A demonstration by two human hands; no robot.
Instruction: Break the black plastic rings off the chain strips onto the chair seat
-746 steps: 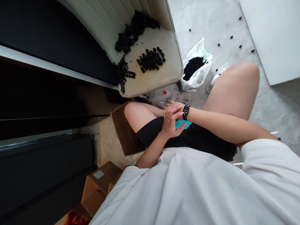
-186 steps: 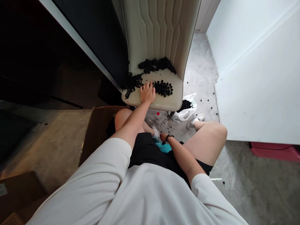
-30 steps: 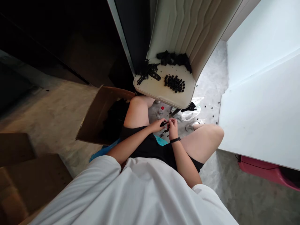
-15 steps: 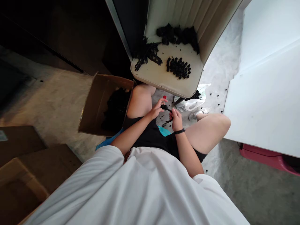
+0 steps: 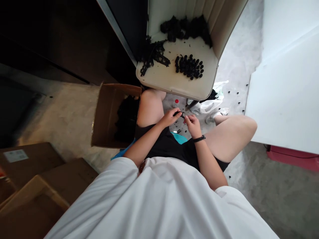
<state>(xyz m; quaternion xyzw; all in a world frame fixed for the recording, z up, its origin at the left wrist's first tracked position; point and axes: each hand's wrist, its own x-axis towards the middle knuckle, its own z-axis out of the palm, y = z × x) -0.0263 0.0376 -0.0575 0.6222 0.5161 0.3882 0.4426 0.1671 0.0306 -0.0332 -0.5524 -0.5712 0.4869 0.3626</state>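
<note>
My left hand (image 5: 171, 117) is closed on one end of a small black strip-like piece (image 5: 182, 115). Its exact kind is too small to make out, and the fingers hide part of it. From the other side, my right hand (image 5: 193, 126) pinches the same piece between thumb and fingers. Both hands are between my knees, in front of a cream chair (image 5: 159, 81). On the seat lie a cluster of small round black pieces (image 5: 189, 67), a perforated black sheet-like piece (image 5: 160, 54) and crumpled black material (image 5: 185, 28).
An open cardboard box (image 5: 102, 116) with black material inside stands by my left leg. Under the chair are a white plastic bag (image 5: 210, 105) and a red-capped bottle (image 5: 176, 102). Small black bits dot the floor. More cartons (image 5: 67, 177) are at lower left, a white table (image 5: 284, 109) at right.
My hands have drawn closer together around the black piece, and the left fingers have closed further over it. The view has shifted slightly.
</note>
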